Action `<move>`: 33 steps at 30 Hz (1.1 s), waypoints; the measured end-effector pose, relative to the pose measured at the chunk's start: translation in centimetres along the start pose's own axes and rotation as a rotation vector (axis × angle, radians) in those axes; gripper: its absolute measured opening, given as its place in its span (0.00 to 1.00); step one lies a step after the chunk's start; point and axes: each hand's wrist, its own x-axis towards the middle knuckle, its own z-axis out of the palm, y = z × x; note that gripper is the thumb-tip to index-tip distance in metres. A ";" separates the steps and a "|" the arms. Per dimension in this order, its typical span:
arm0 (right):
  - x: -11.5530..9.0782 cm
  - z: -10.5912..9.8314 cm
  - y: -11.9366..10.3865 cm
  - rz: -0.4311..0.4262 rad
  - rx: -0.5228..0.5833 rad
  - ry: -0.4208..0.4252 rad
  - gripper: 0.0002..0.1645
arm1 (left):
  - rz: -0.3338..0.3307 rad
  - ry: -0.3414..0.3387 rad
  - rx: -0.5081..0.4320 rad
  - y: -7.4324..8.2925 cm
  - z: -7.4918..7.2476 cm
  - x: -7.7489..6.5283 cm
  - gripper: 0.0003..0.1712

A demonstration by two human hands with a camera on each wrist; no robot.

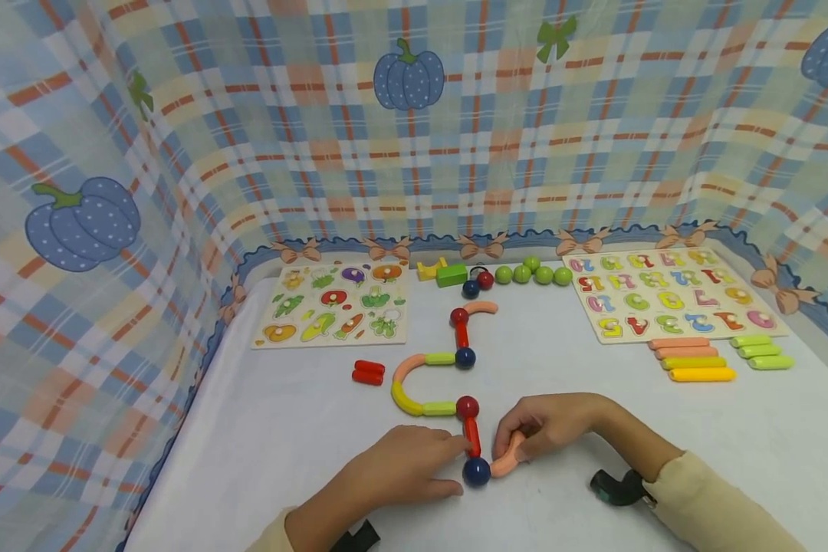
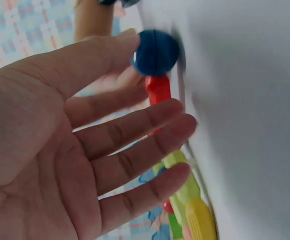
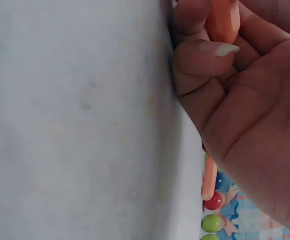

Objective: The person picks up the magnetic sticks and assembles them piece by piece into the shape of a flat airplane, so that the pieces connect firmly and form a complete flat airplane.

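A chain of magnetic balls and rods runs down the middle of the table in the head view. At its near end sits a dark blue ball (image 1: 476, 471), joined to a red rod (image 1: 472, 437) below a red ball (image 1: 467, 407). My right hand (image 1: 552, 423) pinches a curved peach rod (image 1: 507, 460), its tip right at the blue ball. My left hand (image 1: 407, 464) lies left of the red rod, fingers extended. In the left wrist view its thumb is right by the blue ball (image 2: 156, 52). The right wrist view shows the peach rod (image 3: 224, 22) between finger and thumb.
Two red rods (image 1: 369, 372) lie left of the chain. Behind stand a vegetable puzzle board (image 1: 297, 291), a green block (image 1: 451, 275), green balls (image 1: 543, 274) and a number puzzle board (image 1: 652, 268). Yellow rods (image 1: 701, 375), peach rods and light green rods (image 1: 770, 363) lie at right.
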 end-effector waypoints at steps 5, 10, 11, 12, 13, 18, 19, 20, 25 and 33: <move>0.0 0.5 0.2 -0.039 0.028 0.035 0.15 | 0.027 0.017 -0.004 0.3 0.5 1.2 0.28; 0.4 1.5 -0.2 -0.059 -0.091 0.121 0.13 | 0.056 -0.003 0.000 0.5 1.0 2.2 0.26; 0.5 1.8 -0.3 -0.056 -0.134 0.149 0.13 | 0.055 -0.006 0.005 0.6 1.0 2.3 0.25; 0.6 2.0 -0.5 -0.048 -0.171 0.179 0.12 | 0.052 -0.011 0.009 0.7 1.0 2.5 0.25; 0.7 2.1 -0.6 -0.040 -0.211 0.209 0.11 | 0.050 -0.018 0.014 0.8 1.0 2.6 0.24; 0.7 2.7 -1.2 0.039 -0.288 0.291 0.10 | 0.033 -0.053 0.024 1.0 1.2 2.9 0.22; 0.6 2.8 -1.2 0.051 -0.295 0.292 0.10 | 0.028 -0.057 0.022 1.0 1.2 2.9 0.22; 0.5 2.8 -1.2 0.058 -0.293 0.290 0.10 | 0.023 -0.058 0.023 1.0 1.2 2.9 0.21; 0.1 2.9 -0.9 0.084 -0.267 0.278 0.09 | 0.017 -0.052 0.012 0.9 1.2 2.8 0.21; -0.7 2.4 -1.1 0.074 -0.240 0.232 0.09 | 0.031 -0.046 0.010 1.2 1.3 2.9 0.22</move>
